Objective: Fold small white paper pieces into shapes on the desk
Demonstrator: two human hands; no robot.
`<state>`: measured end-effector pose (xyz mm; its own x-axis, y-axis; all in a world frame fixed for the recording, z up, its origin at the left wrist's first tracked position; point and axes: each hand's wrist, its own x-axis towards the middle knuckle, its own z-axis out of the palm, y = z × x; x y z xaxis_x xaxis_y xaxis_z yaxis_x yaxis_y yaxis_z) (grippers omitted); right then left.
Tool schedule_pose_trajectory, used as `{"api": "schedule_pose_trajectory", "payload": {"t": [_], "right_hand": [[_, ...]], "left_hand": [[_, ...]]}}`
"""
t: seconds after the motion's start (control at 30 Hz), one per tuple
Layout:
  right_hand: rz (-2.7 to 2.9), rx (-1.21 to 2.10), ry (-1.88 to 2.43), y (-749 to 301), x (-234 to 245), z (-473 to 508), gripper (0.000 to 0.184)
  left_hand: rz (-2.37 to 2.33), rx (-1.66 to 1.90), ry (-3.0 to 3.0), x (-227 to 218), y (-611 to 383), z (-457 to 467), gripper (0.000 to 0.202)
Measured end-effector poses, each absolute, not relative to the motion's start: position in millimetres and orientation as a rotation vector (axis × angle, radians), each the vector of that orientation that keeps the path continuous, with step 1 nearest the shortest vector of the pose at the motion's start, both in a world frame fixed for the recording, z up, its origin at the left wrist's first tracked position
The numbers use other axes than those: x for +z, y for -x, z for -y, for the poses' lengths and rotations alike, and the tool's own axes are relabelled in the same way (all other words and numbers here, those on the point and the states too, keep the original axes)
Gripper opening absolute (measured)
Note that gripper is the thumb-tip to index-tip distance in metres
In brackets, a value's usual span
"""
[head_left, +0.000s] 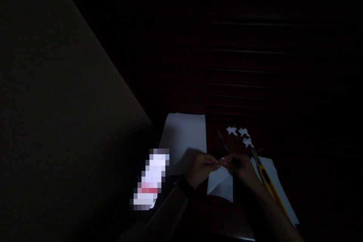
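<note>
Both my hands meet over the dark table, pinching a small white piece of folded paper [222, 159] between the fingertips. My left hand [202, 167], with a dark band at the wrist, grips it from the left. From the right, my right hand [240, 166] has its fingers closed on the same piece. Beneath them lies a white paper sheet [221, 186] with a diagonal crease or shadow across it. The fingers partly cover the folded piece, so its shape is unclear.
White paper sheets [185, 132] lie at the left. Three small folded paper figures [243, 132] sit at the back right, near a thin dark tool [221, 138]. A yellow utility knife [268, 181] rests on more paper [279, 191]. A lit, blurred-out screen [151, 177] is at left.
</note>
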<state>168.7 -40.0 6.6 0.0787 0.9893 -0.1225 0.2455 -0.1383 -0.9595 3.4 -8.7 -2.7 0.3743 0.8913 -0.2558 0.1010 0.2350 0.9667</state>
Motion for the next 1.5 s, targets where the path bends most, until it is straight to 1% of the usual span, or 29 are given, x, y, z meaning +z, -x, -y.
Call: {"api": "schedule_pose_trajectory", "payload": {"t": [0.13,0.27,0.5,0.8,0.97,1.03,1.07,1.17,1.2,1.23,1.3,1.37,1.47,1.5], "right_hand": [[1.34,1.166,1.561,-173,14,39,0.023],[1.351,1.107,1.586,-173,18,40,0.025],[1.393,1.167,1.589,-172,17,41,0.02],[1.346,1.171,1.595,-174,18,41,0.019],[1.34,1.137,1.606,-177,15,42,0.019],[1.314,1.139,1.561,-174,16,42,0.019],[1.285,1.151,1.517,-171,17,42,0.022],[1.168,1.248,1.342,-161,17,43,0.055],[1.135,1.286,1.299,-158,16,43,0.062],[1.095,1.287,1.286,-156,13,42,0.065],[1.036,1.216,1.335,-156,7,41,0.058],[1.004,1.11,1.379,-160,1,40,0.052],[0.984,0.932,1.427,-171,-2,37,0.047],[0.998,0.877,1.448,-174,-1,37,0.046]], "left_hand": [[-1.077,0.739,-1.204,1,-1,8,0.023],[-0.998,0.746,-1.195,2,1,7,0.024],[-1.106,0.799,-1.258,-2,2,4,0.021],[-1.038,0.776,-1.188,5,4,0,0.02],[-0.985,0.719,-1.291,15,5,2,0.02],[-1.008,0.752,-1.297,17,5,1,0.021],[-1.048,0.815,-1.277,17,5,1,0.022],[-1.18,1.066,-1.132,16,3,0,0.025],[-1.192,1.131,-1.072,15,1,0,0.026],[-1.181,1.176,-1.013,15,0,1,0.027],[-1.113,1.203,-0.916,15,-2,3,0.029],[-1.045,1.146,-0.88,18,-3,4,0.035],[-0.963,0.926,-0.907,23,3,4,0.052],[-0.917,0.826,-0.934,24,6,3,0.054]]}}
